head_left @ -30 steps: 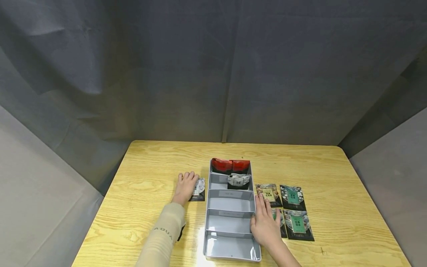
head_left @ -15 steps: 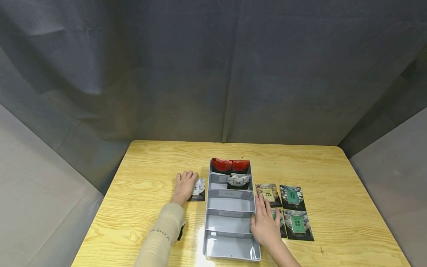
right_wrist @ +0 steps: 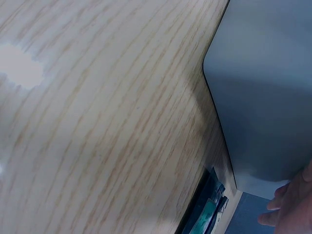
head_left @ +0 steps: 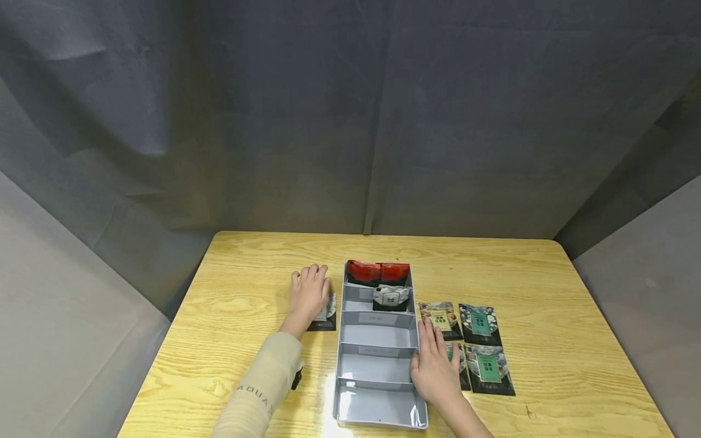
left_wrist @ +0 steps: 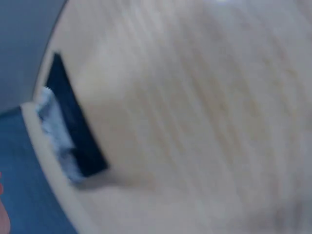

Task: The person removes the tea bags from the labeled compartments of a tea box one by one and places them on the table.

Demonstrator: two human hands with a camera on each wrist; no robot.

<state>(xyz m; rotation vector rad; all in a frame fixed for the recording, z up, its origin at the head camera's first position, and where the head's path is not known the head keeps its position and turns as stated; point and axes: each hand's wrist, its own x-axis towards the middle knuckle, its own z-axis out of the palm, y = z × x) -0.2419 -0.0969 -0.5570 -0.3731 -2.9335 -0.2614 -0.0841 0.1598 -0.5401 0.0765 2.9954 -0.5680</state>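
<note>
Left of the tray (head_left: pixel 380 404), the sachet (head_left: pixel 330 317) shows partly beneath my left grip (head_left: pixel 308 298); whether I'm pinching, I cannot tell. My right grip (head_left: pixel 436 370) rests straight-fingered. Probably light, pliant, slick: I'd pinch its near edge.

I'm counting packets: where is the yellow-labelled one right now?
In the head view, the yellow-labelled packet lies on the table just right of the grey tray, next to the right hand and left of a green-labelled packet.
</note>
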